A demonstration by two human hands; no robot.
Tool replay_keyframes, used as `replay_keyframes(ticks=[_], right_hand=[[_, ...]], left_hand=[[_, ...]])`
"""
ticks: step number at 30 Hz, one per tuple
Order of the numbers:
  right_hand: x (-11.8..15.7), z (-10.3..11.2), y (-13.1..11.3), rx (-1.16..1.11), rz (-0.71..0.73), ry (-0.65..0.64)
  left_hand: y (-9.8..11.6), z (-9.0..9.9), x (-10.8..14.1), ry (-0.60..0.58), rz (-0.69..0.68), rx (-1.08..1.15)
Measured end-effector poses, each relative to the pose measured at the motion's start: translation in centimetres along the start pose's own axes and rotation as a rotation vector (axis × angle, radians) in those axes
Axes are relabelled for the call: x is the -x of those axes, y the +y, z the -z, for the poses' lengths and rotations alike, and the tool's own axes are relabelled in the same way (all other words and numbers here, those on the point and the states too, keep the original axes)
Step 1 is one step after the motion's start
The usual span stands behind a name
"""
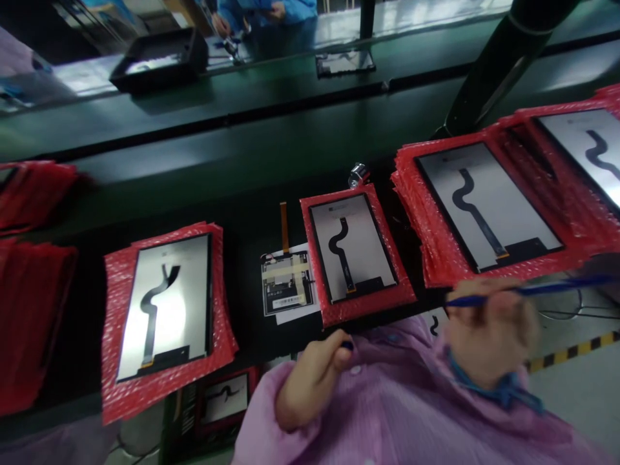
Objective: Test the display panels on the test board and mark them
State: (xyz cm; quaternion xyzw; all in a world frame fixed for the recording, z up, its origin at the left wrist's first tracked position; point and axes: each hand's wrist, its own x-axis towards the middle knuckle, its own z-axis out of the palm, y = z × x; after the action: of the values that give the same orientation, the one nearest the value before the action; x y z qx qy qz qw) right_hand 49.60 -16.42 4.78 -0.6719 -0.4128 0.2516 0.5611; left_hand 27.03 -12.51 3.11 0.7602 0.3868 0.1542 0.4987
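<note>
My right hand (490, 329) is closed around a long blue tool (537, 289), held roughly level below the right-hand stack; motion blurs it. My left hand (317, 371) is closed near my chest, with the dark blue tip of a small object (347, 345) showing between thumb and finger. Above my left hand, a display panel (371, 248) with a curved black flex cable lies on red bubble wrap (334, 315). Beside it on the left is a small device board (285, 284) with an orange ribbon (284, 226), on white paper.
Display panels on red wrap lie at left (186, 310) and right (484, 187). More red stacks (29, 316) stand at far left. A metal roller (358, 174), dark post (498, 71), black tray (159, 61) and another person's hand (221, 24) are farther back.
</note>
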Motion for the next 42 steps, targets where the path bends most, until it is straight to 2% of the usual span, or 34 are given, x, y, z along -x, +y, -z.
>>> replay_keyframes(ticks=[1, 2, 3, 5, 7, 9, 11, 18, 24, 27, 29, 31, 32, 34, 35, 37, 39, 41, 42], right_hand=[[-0.7, 0.3, 0.0, -0.034, 0.032, 0.064], [-1.5, 0.2, 0.1, -0.076, 0.074, 0.064], [-2.3, -0.4, 0.4, -0.098, 0.106, 0.029], [-3.6, -2.5, 1.2, -0.079, 0.118, -0.141], [-4.4, -5.0, 2.5, -0.046, 0.083, -0.242], [-4.6, -6.7, 3.9, -0.011, 0.066, -0.288], [-4.6, -7.5, 5.0, 0.03, 0.067, -0.322], [-4.5, -7.2, 5.4, 0.077, 0.068, -0.413], [-4.7, -7.7, 5.6, 0.069, 0.064, -0.392], [-4.2, -7.6, 5.4, 0.054, 0.06, -0.333], [-3.5, -6.6, 4.5, 0.013, 0.034, -0.261], [-2.7, -4.6, 3.1, -0.105, 0.03, -0.23], [-2.4, -3.3, 2.2, -0.182, 0.064, -0.23], [-2.6, -0.1, 0.6, -0.272, 0.248, -0.197], [-3.1, 1.5, 0.0, -0.262, 0.365, -0.125], [-5.1, 4.7, -0.7, -0.179, 0.508, 0.109], [-7.8, 7.4, -0.4, -0.094, 0.482, 0.328], [-10.6, 9.4, 0.6, 0.066, 0.386, 0.359], [-11.7, 10.1, 1.2, 0.167, 0.342, 0.334]], left_hand=[[-0.8, 0.2, 0.1, 0.085, 0.012, -0.05], [-1.7, 0.2, -0.1, 0.209, -0.007, -0.132], [-2.6, 0.0, -0.5, 0.345, -0.057, -0.241], [-4.2, -0.9, -1.6, 0.546, -0.202, -0.462], [-5.2, -2.0, -2.7, 0.617, -0.309, -0.616], [-5.6, -2.7, -3.3, 0.624, -0.342, -0.682], [-5.7, -3.0, -3.4, 0.613, -0.338, -0.695], [-5.8, -2.9, -3.1, 0.615, -0.304, -0.699], [-5.8, -3.0, -3.1, 0.625, -0.307, -0.713], [-5.8, -3.1, -3.1, 0.632, -0.311, -0.72], [-5.9, -3.1, -3.0, 0.635, -0.314, -0.726], [-6.0, -3.1, -3.0, 0.636, -0.321, -0.719], [-6.1, -3.1, -3.0, 0.639, -0.328, -0.714], [-6.4, -3.0, -3.0, 0.648, -0.346, -0.711], [-6.5, -3.0, -3.0, 0.653, -0.352, -0.715], [-6.7, -3.0, -3.0, 0.662, -0.36, -0.73], [-6.9, -3.0, -3.0, 0.66, -0.367, -0.747], [-6.9, -3.0, -2.9, 0.652, -0.371, -0.761], [-7.0, -3.0, -2.9, 0.651, -0.37, -0.771]])
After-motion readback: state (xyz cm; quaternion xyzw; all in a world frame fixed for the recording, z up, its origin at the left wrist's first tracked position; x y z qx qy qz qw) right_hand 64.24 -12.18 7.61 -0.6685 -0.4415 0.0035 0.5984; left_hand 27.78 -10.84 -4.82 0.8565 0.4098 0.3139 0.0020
